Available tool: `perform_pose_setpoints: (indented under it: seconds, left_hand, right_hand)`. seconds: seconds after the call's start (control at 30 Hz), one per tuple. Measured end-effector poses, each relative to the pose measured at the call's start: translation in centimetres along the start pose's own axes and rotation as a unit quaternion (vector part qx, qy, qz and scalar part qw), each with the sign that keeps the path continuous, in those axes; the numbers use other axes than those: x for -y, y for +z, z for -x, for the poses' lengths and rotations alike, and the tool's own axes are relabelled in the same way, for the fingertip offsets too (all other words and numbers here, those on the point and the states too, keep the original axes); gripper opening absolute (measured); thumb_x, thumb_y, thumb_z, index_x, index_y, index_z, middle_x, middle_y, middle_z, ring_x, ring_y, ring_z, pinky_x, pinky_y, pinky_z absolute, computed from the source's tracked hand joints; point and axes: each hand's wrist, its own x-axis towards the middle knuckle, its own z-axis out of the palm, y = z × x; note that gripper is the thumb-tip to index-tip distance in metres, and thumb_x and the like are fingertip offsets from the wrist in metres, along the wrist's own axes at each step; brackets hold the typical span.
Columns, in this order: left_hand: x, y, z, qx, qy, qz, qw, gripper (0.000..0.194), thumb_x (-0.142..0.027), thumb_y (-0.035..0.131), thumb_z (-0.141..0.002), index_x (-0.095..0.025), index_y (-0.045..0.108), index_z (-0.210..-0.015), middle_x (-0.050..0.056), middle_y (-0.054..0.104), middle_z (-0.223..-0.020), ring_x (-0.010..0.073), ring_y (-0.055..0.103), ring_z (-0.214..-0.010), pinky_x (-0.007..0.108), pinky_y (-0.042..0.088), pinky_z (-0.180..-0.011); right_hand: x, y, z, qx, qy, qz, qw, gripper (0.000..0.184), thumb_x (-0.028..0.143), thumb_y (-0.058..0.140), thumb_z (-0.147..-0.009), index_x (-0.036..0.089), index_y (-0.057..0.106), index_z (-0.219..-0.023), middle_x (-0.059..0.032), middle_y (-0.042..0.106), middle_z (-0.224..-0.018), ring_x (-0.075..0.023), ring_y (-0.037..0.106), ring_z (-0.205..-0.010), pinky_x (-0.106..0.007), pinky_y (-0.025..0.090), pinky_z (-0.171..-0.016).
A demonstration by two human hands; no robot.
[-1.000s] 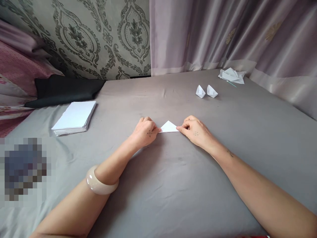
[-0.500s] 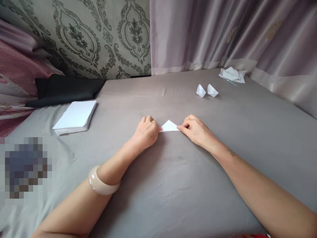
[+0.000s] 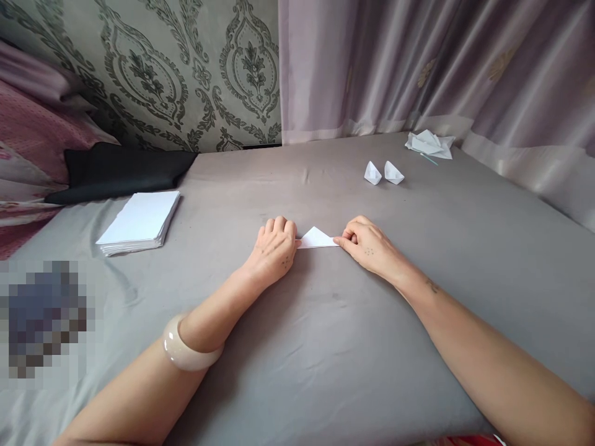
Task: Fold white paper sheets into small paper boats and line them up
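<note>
My left hand (image 3: 275,251) and right hand (image 3: 367,244) pinch opposite ends of the folded paper (image 3: 316,238), which lies between them — I judge this a creasing step, the next move calling for even pressure

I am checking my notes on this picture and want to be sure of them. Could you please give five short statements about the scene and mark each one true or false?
1. The left hand and right hand both touch the folded paper. True.
2. The pale bangle is on the right arm. False: it is on the left arm.
3. The paper stack lies to the person's left. True.
4. The black cloth covers the paper stack. False: it lies beyond it.
5. Two small folded shapes stand side by side. True.
</note>
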Motion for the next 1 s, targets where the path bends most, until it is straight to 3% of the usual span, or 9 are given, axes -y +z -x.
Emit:
perform_pose_setpoints:
  seconds: [0.13, 0.2, 0.27, 0.37, 0.5, 0.7, 0.87, 1.0]
  left_hand:
    - [-0.2, 0.0, 0.3, -0.066, 0.102, -0.031, 0.992, 0.037, -0.011, 0.035, -0.092, -0.022, 0.049, -0.126, 0.012, 0.047, -0.125, 0.0261, 0.044, -0.103, 0.038, 0.037, -0.082]
    - [-0.8, -0.1, 0.4, -0.052, 0.155, -0.063, 0.984, 0.037, -0.009, 0.033, -0.093, -0.020, 0.054, -0.121, 0.013, 0.051, -0.122, 0.0266, 0.045, -0.105, 0.039, 0.037, -0.084]
    - [-1.8, -0.1, 0.7, -0.019, 0.180, -0.095, 0.979, 0.033, -0.009, 0.032, -0.093, -0.015, 0.059, -0.112, 0.013, 0.056, -0.112, 0.0260, 0.048, -0.102, 0.038, 0.039, -0.083]
    - [-3.6, -0.2, 1.3, 0.007, 0.153, -0.128, 0.980, 0.032, -0.005, 0.034, -0.091, -0.011, 0.062, -0.104, 0.013, 0.059, -0.099, 0.0234, 0.052, -0.090, 0.034, 0.042, -0.076]
    - [-5.7, -0.5, 2.5, 0.018, 0.116, -0.181, 0.976, 0.028, -0.003, 0.040, -0.084, -0.012, 0.064, -0.093, 0.013, 0.059, -0.088, 0.0246, 0.052, -0.085, 0.034, 0.043, -0.069]
    - [-6.4, -1.2, 3.2, 0.053, 0.101, -0.198, 0.974, 0.025, -0.003, 0.045, -0.081, -0.012, 0.065, -0.093, 0.013, 0.057, -0.081, 0.0256, 0.050, -0.083, 0.035, 0.041, -0.067]
    - [-6.1, -1.2, 3.1, 0.041, 0.103, -0.208, 0.972, 0.023, -0.005, 0.046, -0.081, -0.014, 0.065, -0.088, 0.012, 0.057, -0.081, 0.0256, 0.048, -0.079, 0.036, 0.039, -0.065]
    - [-5.8, -1.4, 3.0, 0.053, 0.109, -0.217, 0.969, 0.020, -0.006, 0.047, -0.081, -0.015, 0.065, -0.076, 0.012, 0.055, -0.075, 0.0247, 0.047, -0.076, 0.036, 0.038, -0.062]
  right_hand:
    - [0.6, 0.1, 0.2, -0.004, 0.003, 0.008, 1.000, 0.015, 0.031, 0.056, -0.086, 0.021, 0.057, -0.075, -0.0017, 0.055, -0.091, -0.0121, 0.052, -0.067, -0.028, 0.041, -0.064]
    - [1.2, 0.1, 0.4, -0.012, -0.027, 0.019, 0.999, 0.009, 0.025, 0.053, -0.088, 0.020, 0.059, -0.082, -0.0033, 0.057, -0.094, -0.0143, 0.054, -0.074, -0.029, 0.043, -0.068]
    - [2.0, 0.3, 0.8, -0.020, -0.079, 0.045, 0.996, 0.014, 0.016, 0.047, -0.090, 0.019, 0.060, -0.089, -0.0056, 0.059, -0.097, -0.0173, 0.056, -0.086, -0.030, 0.045, -0.075]
    - [3.6, 0.8, 2.0, -0.008, -0.131, 0.098, 0.986, 0.031, 0.005, 0.035, -0.091, 0.018, 0.062, -0.096, -0.0083, 0.062, -0.101, -0.0206, 0.055, -0.096, -0.032, 0.047, -0.080]
    - [5.3, 1.5, 4.2, 0.036, -0.159, 0.127, 0.978, 0.035, 0.003, 0.035, -0.087, 0.014, 0.060, -0.110, -0.0123, 0.063, -0.108, -0.0235, 0.057, -0.101, -0.036, 0.050, -0.087]
    - [5.2, 2.2, 5.7, 0.003, -0.193, 0.149, 0.970, 0.047, 0.016, 0.038, -0.091, 0.009, 0.043, -0.138, -0.0158, 0.049, -0.141, -0.0276, 0.044, -0.129, -0.044, 0.042, -0.106]
    - [5.3, 1.6, 5.1, 0.017, -0.181, 0.177, 0.967, 0.042, 0.022, 0.034, -0.096, 0.016, 0.050, -0.134, -0.0111, 0.052, -0.138, -0.0273, 0.051, -0.117, -0.044, 0.049, -0.095]
    - [5.2, 0.9, 4.7, 0.013, -0.151, 0.228, 0.962, 0.041, 0.024, 0.032, -0.097, 0.013, 0.054, -0.129, -0.0132, 0.059, -0.125, -0.0269, 0.055, -0.101, -0.041, 0.050, -0.080]
